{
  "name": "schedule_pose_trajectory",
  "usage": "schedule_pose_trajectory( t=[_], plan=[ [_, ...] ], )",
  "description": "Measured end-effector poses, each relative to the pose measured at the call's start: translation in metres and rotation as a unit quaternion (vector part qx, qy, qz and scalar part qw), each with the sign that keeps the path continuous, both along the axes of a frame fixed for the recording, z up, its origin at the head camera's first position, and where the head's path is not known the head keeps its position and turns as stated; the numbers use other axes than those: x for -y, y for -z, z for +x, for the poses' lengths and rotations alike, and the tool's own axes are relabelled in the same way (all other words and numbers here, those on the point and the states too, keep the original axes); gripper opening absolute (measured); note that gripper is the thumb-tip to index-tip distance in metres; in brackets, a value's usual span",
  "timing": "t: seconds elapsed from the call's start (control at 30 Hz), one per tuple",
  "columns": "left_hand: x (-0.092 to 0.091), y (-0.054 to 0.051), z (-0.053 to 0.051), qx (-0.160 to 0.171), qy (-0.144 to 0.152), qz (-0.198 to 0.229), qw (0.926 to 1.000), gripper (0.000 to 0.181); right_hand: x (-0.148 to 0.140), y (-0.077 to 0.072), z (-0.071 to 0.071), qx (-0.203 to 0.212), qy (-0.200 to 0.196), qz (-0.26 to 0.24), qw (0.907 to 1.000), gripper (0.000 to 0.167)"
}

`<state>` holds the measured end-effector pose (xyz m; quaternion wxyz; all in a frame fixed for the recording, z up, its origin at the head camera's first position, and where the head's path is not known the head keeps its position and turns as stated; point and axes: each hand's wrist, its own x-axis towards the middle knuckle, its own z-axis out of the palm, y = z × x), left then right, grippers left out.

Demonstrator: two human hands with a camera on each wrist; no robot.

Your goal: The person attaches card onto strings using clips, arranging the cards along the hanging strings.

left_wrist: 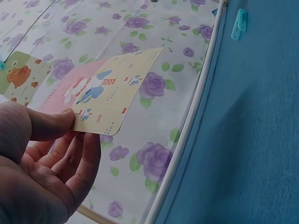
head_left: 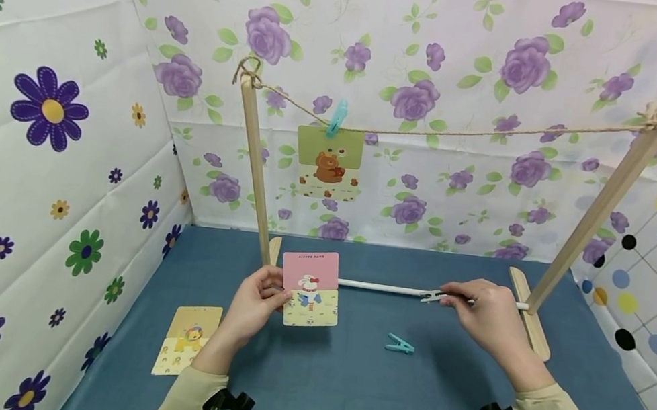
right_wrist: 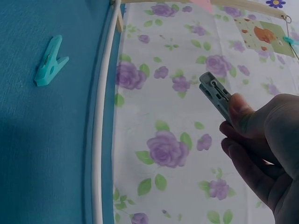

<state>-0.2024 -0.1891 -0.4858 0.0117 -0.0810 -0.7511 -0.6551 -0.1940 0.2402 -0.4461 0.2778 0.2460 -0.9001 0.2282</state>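
Observation:
Between thumb and fingers my left hand (head_left: 256, 302) pinches a pink and yellow card (head_left: 311, 289) with a white cartoon animal on it, held up above the table. My right hand (head_left: 489, 318) pinches a pale grey clothespin (right_wrist: 217, 95) by one end, its other end pointing left in the head view. A teal clothespin (head_left: 400, 344) lies on the blue cloth between the hands. A bear card (head_left: 328, 164) hangs from the string (head_left: 428, 134) by another teal clothespin (head_left: 337, 119). Left of my left forearm lies a yellow lion card (head_left: 188, 341).
Wooden posts (head_left: 255, 169) hold the string at both ends, the right one on a flat wooden foot (head_left: 529, 316). A white rod (head_left: 380, 287) runs low between the posts. Flowered cloth (head_left: 463, 200) hangs behind, and patterned cloths stand at both sides.

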Motion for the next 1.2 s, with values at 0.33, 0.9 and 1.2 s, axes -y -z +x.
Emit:
schedule_pose_trajectory(
  t=[0.33,0.9,1.2],
  plan=[
    [-0.011,0.001,-0.003,-0.013,0.004,0.007,0.9999,0.026,-0.001,-0.001,-0.001,-0.024,0.013,-0.016,0.9995,0.022],
    [-0.035,-0.003,-0.007,-0.027,0.02,0.037,0.9988,0.026,0.002,-0.002,-0.002,-0.071,0.029,-0.102,0.9919,0.023],
    [-0.044,-0.01,-0.008,-0.032,0.036,0.04,0.998,0.025,0.007,-0.004,0.004,-0.082,0.036,-0.115,0.9893,0.022]
  ],
)
